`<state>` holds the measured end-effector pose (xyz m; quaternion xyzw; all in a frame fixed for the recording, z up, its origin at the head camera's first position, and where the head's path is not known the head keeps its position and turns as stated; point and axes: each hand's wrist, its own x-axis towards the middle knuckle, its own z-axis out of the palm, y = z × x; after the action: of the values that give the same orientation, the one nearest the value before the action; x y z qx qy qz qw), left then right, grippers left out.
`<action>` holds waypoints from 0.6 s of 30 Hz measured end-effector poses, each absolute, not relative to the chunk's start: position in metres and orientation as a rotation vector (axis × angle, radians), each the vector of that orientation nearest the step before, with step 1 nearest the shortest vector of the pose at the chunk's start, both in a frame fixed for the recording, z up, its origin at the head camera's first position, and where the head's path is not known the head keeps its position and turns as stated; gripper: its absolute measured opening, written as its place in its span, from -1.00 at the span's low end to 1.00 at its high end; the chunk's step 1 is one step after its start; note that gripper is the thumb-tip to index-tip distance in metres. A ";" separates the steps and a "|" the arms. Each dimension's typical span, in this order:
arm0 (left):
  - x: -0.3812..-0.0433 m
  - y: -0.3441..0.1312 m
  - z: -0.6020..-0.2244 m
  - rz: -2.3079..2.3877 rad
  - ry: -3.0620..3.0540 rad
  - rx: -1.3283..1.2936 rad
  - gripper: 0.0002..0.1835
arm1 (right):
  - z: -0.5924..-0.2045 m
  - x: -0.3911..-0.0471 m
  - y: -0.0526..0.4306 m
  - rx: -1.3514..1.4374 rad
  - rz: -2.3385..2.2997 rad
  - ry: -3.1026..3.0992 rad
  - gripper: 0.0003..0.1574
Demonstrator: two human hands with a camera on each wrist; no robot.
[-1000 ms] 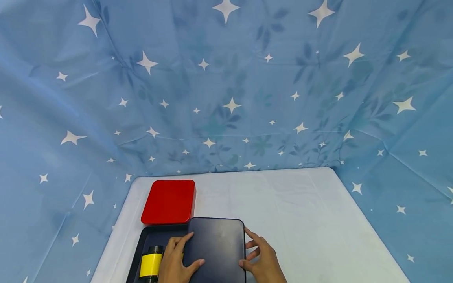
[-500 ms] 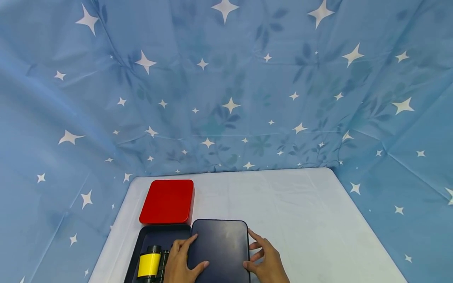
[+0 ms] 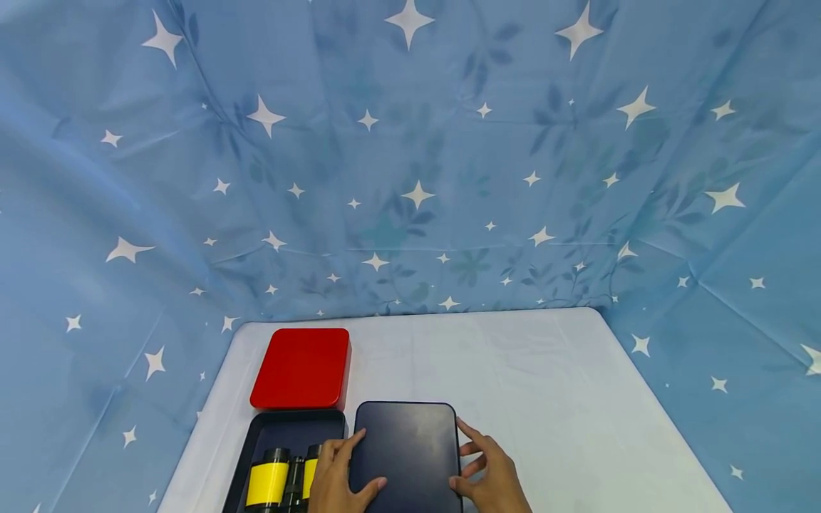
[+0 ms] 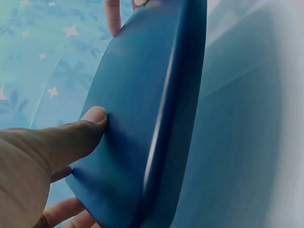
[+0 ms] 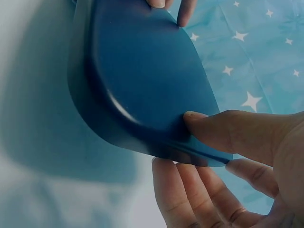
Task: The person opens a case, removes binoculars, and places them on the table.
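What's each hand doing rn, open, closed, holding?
Left hand: holding left edge of dark rectangular piece, thumb on its face.
Right hand: holding its right edge, thumb on the same face.

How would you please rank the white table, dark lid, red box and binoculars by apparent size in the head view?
White table
Dark lid, nearer than the red box
Red box
Binoculars, visible part only; partly hidden
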<state>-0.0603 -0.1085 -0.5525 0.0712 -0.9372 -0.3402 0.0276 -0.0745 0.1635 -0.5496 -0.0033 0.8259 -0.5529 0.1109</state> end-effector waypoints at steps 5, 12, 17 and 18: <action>-0.061 -0.102 -0.556 -1.062 -2.886 0.215 -0.11 | -0.552 -0.074 0.170 0.007 -1.618 2.436 0.24; -0.060 -0.092 -0.562 -1.079 -2.876 0.195 -0.12 | -0.558 -0.075 0.179 0.002 -1.594 2.457 0.20; -0.062 -0.087 -0.566 -1.067 -2.863 0.185 -0.12 | -0.560 -0.076 0.183 0.029 -1.581 2.470 0.20; -0.062 -0.086 -0.567 -1.067 -2.860 0.183 -0.12 | -0.560 -0.077 0.183 0.037 -1.578 2.471 0.20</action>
<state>-0.0620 -0.0861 -0.5674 0.0599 -0.9345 -0.3485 0.0417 -0.0768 0.1832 -0.5601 0.0125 0.8381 -0.5352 0.1045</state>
